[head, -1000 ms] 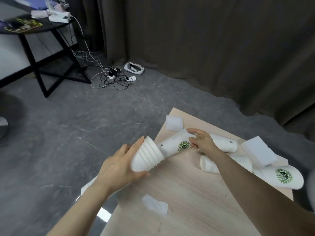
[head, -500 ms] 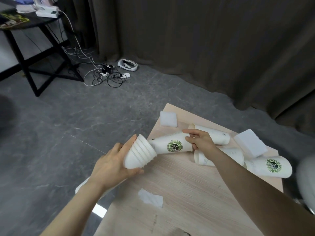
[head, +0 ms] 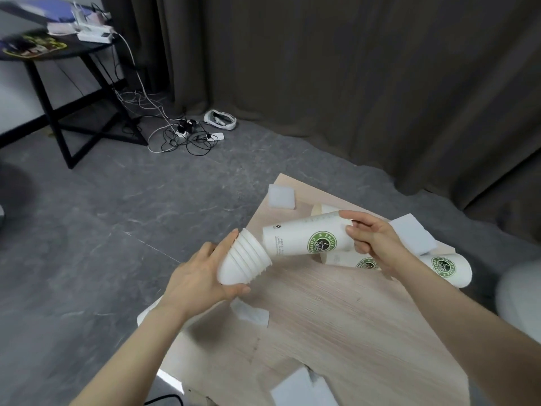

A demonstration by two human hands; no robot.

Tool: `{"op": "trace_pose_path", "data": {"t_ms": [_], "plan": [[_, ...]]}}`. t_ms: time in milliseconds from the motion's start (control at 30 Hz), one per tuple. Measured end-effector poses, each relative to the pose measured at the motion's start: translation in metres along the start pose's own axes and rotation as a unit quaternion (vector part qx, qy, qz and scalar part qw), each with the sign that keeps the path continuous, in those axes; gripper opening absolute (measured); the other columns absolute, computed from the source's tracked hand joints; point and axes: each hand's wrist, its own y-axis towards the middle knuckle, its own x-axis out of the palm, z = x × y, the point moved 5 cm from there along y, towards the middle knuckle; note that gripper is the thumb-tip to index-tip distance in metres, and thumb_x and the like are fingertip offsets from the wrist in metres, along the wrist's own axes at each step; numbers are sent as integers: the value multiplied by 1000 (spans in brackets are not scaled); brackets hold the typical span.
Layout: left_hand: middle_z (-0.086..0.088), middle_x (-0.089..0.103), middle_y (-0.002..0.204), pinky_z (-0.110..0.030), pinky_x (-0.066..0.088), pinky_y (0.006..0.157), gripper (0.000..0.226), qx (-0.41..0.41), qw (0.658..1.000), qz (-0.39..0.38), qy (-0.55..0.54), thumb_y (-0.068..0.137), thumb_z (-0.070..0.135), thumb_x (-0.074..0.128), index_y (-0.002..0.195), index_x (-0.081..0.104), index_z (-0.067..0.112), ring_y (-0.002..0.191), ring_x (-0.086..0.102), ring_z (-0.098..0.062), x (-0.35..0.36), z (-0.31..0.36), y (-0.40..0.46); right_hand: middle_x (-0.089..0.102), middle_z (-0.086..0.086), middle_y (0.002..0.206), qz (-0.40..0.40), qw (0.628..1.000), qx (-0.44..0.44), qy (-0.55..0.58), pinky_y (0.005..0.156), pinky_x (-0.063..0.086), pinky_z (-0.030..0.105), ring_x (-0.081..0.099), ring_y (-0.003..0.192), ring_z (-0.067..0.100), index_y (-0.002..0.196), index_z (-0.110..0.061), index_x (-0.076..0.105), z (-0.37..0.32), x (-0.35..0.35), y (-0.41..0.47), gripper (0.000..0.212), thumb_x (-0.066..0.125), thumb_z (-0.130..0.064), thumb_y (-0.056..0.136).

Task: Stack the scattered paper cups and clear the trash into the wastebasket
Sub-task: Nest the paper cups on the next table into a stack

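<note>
Cups first: I'm seeing a nested stack (head: 244,260) gripped in the left hand (head: 202,276), held sideways over the near-left edge of the wooden table (head: 336,332), open mouths pointing right. Right hand (head: 373,238) is pinching the rim end of a loose logo cup (head: 304,237), its base aimed at the stack mouth and just touching or about to enter; I can't tell which. So both hands are closed on cups, neither is free.

Progress, judging from this view: stacking is partway along. Several cups are already nested, one is going in. Still lying on the table: a logo cup at far right (head: 448,269), another under the right wrist (head: 351,260), and a plain one behind the held cup (head: 323,208).

Trash looks untouched. White foam blocks are sitting at the far corner (head: 281,196) and right edge (head: 412,234), a paper scrap (head: 251,313) is lying just below the left hand, and more white pieces (head: 304,388) are at the near edge. I'm not seeing any wastebasket in frame, so I'm judging the clearing part is all still left.
</note>
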Motion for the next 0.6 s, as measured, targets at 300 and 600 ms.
{"op": "trace_pose_path", "data": {"t_ms": [300,600], "plan": [[15,37,111,-27,45,76,107,54,998,-4,29,55,88,43,143,-8,55,97,50,-10,18,33,-29,36,-6,66,-44,999,-10,10,44,23,18,27,43,6,106,-15,70,-1,-9,-43,30,59,5,86],[14,39,121,-23,37,73,106,105,993,-3,57,68,77,58,146,-8,49,106,49,-8,36,72,-37,51,-12,63,-120,993,2,23,42,23,15,32,40,-1,110,-6,64,3,25,-79,29,56,9,87]]}}
